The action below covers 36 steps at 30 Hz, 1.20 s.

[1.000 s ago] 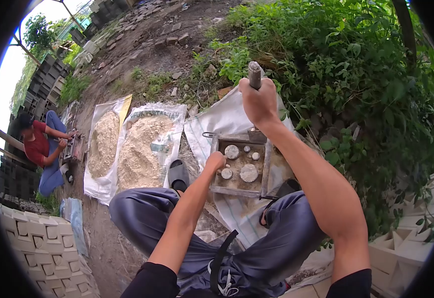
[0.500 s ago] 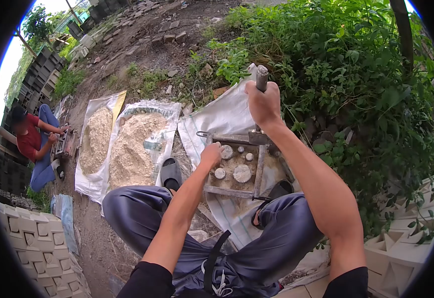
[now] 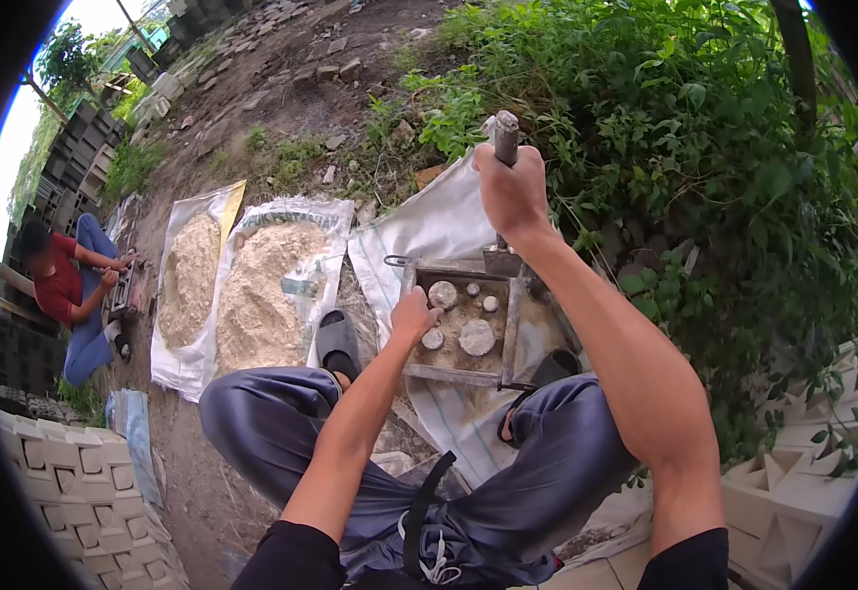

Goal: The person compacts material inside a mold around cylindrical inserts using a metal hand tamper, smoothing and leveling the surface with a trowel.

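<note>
Now we clench our right hand (image 3: 513, 192) around a tool (image 3: 506, 140), its metal head (image 3: 500, 262) at the far right corner of the wooden frame (image 3: 454, 377); our left hand (image 3: 413, 317) curls at its left edge, grip unclear; sand (image 3: 457, 323) lies open between the frame's discs (image 3: 477, 338).

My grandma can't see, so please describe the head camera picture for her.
A person's right hand grips an upright tool near a square frame holding round pieces, while their left hand is at the frame's left edge. To the left, pale powdery heaps lie on white sacks.
</note>
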### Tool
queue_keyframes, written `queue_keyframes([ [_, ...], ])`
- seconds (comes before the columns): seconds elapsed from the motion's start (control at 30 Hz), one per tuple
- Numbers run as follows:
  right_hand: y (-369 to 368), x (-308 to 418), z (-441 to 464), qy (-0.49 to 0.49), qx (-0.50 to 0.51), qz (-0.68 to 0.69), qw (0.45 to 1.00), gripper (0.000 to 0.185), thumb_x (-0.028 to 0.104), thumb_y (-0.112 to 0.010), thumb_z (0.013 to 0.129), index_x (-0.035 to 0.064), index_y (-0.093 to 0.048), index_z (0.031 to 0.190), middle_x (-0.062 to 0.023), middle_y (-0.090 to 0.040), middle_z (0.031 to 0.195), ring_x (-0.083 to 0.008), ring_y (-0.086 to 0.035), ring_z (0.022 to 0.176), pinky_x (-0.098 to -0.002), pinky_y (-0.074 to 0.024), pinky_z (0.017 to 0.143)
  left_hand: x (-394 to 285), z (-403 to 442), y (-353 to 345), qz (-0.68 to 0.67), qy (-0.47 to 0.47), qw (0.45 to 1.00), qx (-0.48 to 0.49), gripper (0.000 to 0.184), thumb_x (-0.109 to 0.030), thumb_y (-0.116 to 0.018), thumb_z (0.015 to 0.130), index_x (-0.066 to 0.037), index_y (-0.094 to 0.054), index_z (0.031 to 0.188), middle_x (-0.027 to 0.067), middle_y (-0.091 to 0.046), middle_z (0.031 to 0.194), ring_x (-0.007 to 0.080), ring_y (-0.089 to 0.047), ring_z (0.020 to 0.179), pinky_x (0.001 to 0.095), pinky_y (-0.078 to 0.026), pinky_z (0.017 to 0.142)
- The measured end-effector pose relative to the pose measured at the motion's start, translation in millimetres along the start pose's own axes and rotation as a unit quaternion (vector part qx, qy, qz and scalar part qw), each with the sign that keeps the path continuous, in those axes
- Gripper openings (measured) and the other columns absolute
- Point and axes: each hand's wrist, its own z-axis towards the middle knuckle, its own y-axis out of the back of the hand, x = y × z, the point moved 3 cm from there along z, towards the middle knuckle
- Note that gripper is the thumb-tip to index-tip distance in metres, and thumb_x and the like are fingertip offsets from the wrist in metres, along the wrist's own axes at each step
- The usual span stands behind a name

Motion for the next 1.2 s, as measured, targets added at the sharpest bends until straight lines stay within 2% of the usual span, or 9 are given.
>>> queue_keyframes([
  [0.3,6.7,-7.9,0.3,0.000,0.002,-0.006,1.000,0.038,0.022,-0.054,0.075,-0.0076,-0.051,0.052,-0.0127,-0.045,0.043,-0.0177,-0.046,0.042,-0.0384,-0.0391,0.049,12.4,-0.4,-26.8,0.032,0.076,0.997,0.010,0.038,-0.030,-0.069,0.070,0.001,-0.066,0.091,0.0244,-0.066,0.090,0.0386,-0.064,0.089,0.0458,-0.051,0.076],
  [0.4,11.4,-13.5,0.4,-0.001,-0.015,0.007,1.000,0.029,0.018,-0.054,0.075,-0.0021,-0.053,0.055,0.0007,-0.043,0.045,-0.0084,-0.037,0.042,-0.0307,-0.0296,0.043,4.3,-3.8,-14.1,-0.008,0.089,0.995,-0.037,0.029,-0.025,-0.065,0.072,-0.002,-0.066,0.088,0.0198,-0.066,0.085,0.0350,-0.064,0.084,0.0427,-0.051,0.072],
  [0.5,11.6,-15.7,2.2,0.006,-0.018,-0.015,1.000,0.028,0.017,-0.053,0.075,-0.0015,-0.052,0.055,0.0012,-0.043,0.045,-0.0083,-0.037,0.040,-0.0310,-0.0280,0.041,-6.1,-0.2,4.4,-0.201,0.017,0.973,-0.115,0.017,-0.020,-0.063,0.078,-0.005,-0.067,0.086,0.0132,-0.065,0.080,0.0291,-0.064,0.079,0.0379,-0.049,0.070],
  [0.7,9.2,-25.8,5.3,-0.002,0.007,0.024,1.000,0.028,0.016,-0.052,0.076,0.0026,-0.048,0.052,0.0034,-0.039,0.044,-0.0066,-0.035,0.038,-0.0284,-0.0245,0.039,0.6,13.0,0.3,-0.147,-0.084,0.977,-0.133,0.022,-0.023,-0.063,0.082,-0.007,-0.068,0.097,0.0151,-0.066,0.083,0.0308,-0.064,0.081,0.0384,-0.049,0.073],
  [0.87,4.4,-17.3,0.1,-0.010,0.015,0.011,1.000,0.027,0.015,-0.052,0.076,0.0030,-0.049,0.052,0.0044,-0.039,0.045,-0.0064,-0.033,0.038,-0.0286,-0.0232,0.039,5.8,8.2,14.0,-0.185,-0.043,0.969,-0.159,0.025,-0.024,-0.061,0.086,-0.004,-0.067,0.100,0.0164,-0.068,0.093,0.0260,-0.065,0.079,0.0345,-0.049,0.073],
  [1.0,-12.0,-2.6,-17.1,0.033,0.066,-0.021,0.997,0.031,0.016,-0.055,0.077,-0.0023,-0.049,0.052,-0.0052,-0.041,0.044,-0.0145,-0.038,0.040,-0.0347,-0.0305,0.043,-3.1,28.4,65.2,-0.331,0.081,0.940,0.016,0.042,-0.037,-0.046,0.096,0.000,-0.065,0.096,0.0147,-0.070,0.087,0.0184,-0.067,0.078,0.0288,-0.050,0.069],
  [1.1,-25.8,13.9,-38.4,0.149,0.145,-0.043,0.977,0.030,0.015,-0.059,0.075,-0.0030,-0.051,0.052,-0.0141,-0.045,0.045,-0.0241,-0.041,0.042,-0.0386,-0.0372,0.050,-54.5,-9.9,123.5,-0.405,0.191,0.821,0.354,0.042,-0.038,-0.043,0.096,-0.002,-0.062,0.106,0.0151,-0.068,0.098,0.0167,-0.065,0.079,0.0271,-0.051,0.068],
  [1.17,-35.7,29.0,-59.0,0.286,0.239,-0.059,0.926,0.022,0.011,-0.062,0.070,0.0017,-0.051,0.053,-0.0146,-0.046,0.048,-0.0284,-0.041,0.047,-0.0379,-0.0386,0.060,-81.0,-26.4,137.3,-0.558,0.154,0.685,0.443,0.043,-0.042,-0.049,0.092,-0.003,-0.058,0.109,0.0117,-0.067,0.099,0.0216,-0.065,0.077,0.0339,-0.053,0.067],
  [1.2,-38.0,33.6,-71.6,0.337,0.282,-0.073,0.896,0.018,0.009,-0.063,0.067,0.0040,-0.051,0.054,-0.0145,-0.048,0.051,-0.0299,-0.042,0.050,-0.0375,-0.0387,0.066,-77.3,-24.2,133.2,-0.559,0.148,0.685,0.443,0.043,-0.042,-0.049,0.092,-0.003,-0.058,0.109,0.0117,-0.067,0.099,0.0216,-0.065,0.077,0.0339,-0.053,0.067],
])
